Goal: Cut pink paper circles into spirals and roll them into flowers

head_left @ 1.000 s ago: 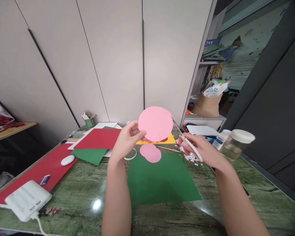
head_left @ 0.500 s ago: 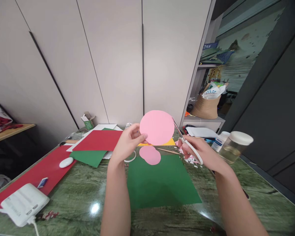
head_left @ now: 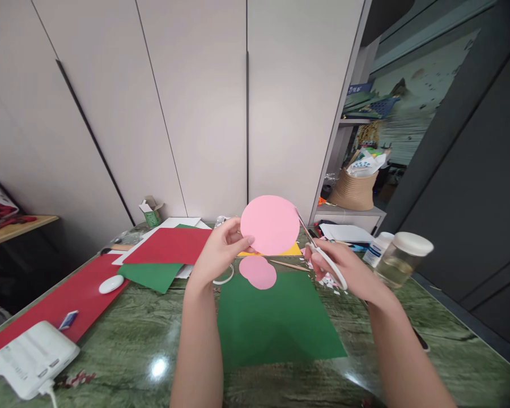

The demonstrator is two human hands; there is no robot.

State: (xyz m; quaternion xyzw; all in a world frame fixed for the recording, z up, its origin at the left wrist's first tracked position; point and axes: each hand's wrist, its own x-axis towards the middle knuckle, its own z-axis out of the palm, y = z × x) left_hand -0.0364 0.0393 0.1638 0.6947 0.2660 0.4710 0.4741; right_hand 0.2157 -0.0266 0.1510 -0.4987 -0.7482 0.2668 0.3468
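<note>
A large pink paper circle (head_left: 270, 224) is held up above the table, pinched at its lower left edge by my left hand (head_left: 225, 242). My right hand (head_left: 332, 262) grips white-handled scissors (head_left: 328, 262), whose blades touch the circle's right edge. Below the raised circle lie two smaller pink paper circles (head_left: 261, 273), overlapping each other at the top of a green paper sheet (head_left: 280, 323). Beside them rests a thin wooden stick or pencil (head_left: 289, 265). Pink and white paper scraps (head_left: 329, 282) are scattered under my right hand.
Red paper (head_left: 168, 245) and green paper (head_left: 153, 276) are stacked at left. A white charger block (head_left: 36, 360), a white mouse-shaped object (head_left: 111, 284) and a long red sheet (head_left: 85, 294) lie further left. A lidded jar (head_left: 403, 260) and white bottle (head_left: 378, 249) stand at right.
The whole view has shifted slightly. The scissors remain at the circle's right edge, and both hands keep nearly the same position and hold.
</note>
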